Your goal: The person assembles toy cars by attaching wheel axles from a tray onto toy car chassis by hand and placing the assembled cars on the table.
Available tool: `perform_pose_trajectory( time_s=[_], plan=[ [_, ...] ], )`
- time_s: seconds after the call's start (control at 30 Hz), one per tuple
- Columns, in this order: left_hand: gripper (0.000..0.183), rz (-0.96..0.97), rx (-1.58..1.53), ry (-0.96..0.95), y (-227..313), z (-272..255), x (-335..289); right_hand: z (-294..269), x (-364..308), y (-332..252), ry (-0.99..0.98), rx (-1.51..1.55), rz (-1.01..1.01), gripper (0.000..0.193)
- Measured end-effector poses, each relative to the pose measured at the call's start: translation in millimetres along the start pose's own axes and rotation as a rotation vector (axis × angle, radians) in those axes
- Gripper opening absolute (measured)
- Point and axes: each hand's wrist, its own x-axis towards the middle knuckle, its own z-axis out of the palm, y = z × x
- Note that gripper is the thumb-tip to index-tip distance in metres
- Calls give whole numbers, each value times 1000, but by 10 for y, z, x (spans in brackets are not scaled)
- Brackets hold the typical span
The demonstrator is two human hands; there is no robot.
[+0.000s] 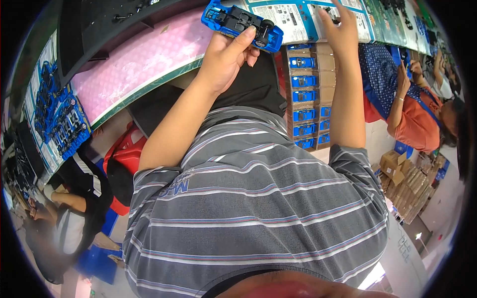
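Observation:
A blue toy car (242, 26) is gripped in my left hand (226, 57), its black underside turned up. My thumb presses near the black wheels at its right end; wheels at the other end cannot be made out. To the right, my right hand (343, 37) is over the table edge with thumb and forefinger apart. Between those fingers a small dark part (334, 19) shows against a printed sheet (318, 22); whether it touches my hand is unclear.
Beside my lap stands a divided carton (325, 82) with rows of blue toy cars. Pink bubble wrap (144, 52) covers the table at left, by a black tray (99, 37). More blue car pieces (62, 111) lie far left. A co-worker (417, 116) sits to the right.

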Motion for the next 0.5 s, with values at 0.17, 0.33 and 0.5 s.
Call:
perform_pose_trajectory(
  time_s=[0.17,0.33,0.5],
  plan=[
    [20,-5,-9,27,38,-114,-35,266,111,143,-77,-210,-65,35],
    [21,2,5,19,64,-123,-84,311,68,643,7,-445,-157,34],
    [22,-7,101,26,91,-198,-204,132,-145,-39,-108,225,4,15]
  ],
)
